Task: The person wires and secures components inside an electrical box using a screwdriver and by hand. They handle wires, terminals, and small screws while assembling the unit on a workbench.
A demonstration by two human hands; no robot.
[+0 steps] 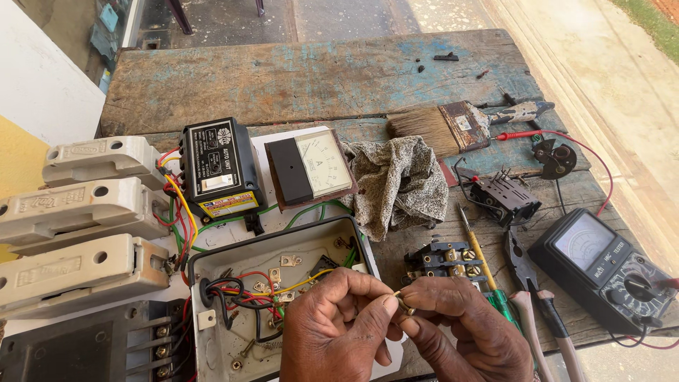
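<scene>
Both hands work a small brass fitting (405, 304) just in front of the open switch box (283, 283).

The left hand (339, 332) and right hand (460, 332) pinch it between closed fingers, fingertips touching. It looks like a part being freed or threaded; next calls for a steady twist, with the screwdriver (481, 265) right of the box.

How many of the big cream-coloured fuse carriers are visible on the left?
3: cream rectangular ceramic fuse carriers stacked along the left edge, top, middle, bottom. The frame edge cuts them off, so more may lie outside.
</scene>
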